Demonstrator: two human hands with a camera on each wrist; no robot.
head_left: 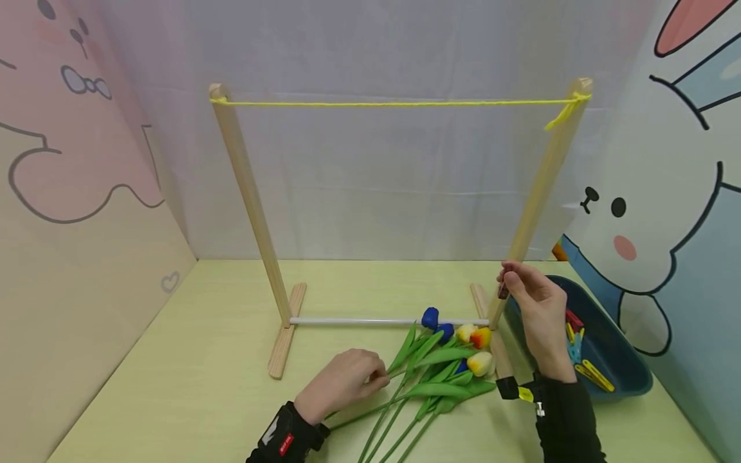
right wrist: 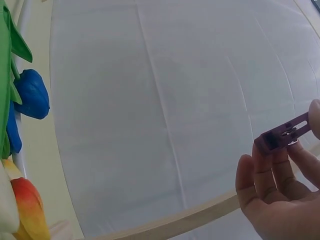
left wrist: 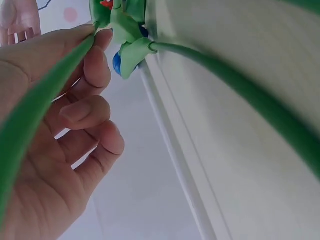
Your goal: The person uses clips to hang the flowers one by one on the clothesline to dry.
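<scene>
Artificial tulips (head_left: pixel 430 318) with blue, white-yellow and orange-yellow heads lie in a bunch on the table, their green stems pointing toward the person. At the bunch's left side, my left hand (head_left: pixel 347 382) pinches one green tulip stem (left wrist: pixel 55 82) between thumb and forefinger; its other fingers are loosely curled in the left wrist view. My right hand (head_left: pixel 538 315) is raised beside the right post, over the edge of the basin. Between its thumb and fingers it holds a dark purplish-red clothespin (right wrist: pixel 282 136).
A yellow cord (head_left: pixel 376 104) stretches between two wooden posts (head_left: pixel 249 186), tied near their tops. A white rod (head_left: pixel 359 321) joins the posts low down, behind the tulips. At the right, a dark blue basin (head_left: pixel 633 386) contains several coloured clothespins (head_left: pixel 596 375).
</scene>
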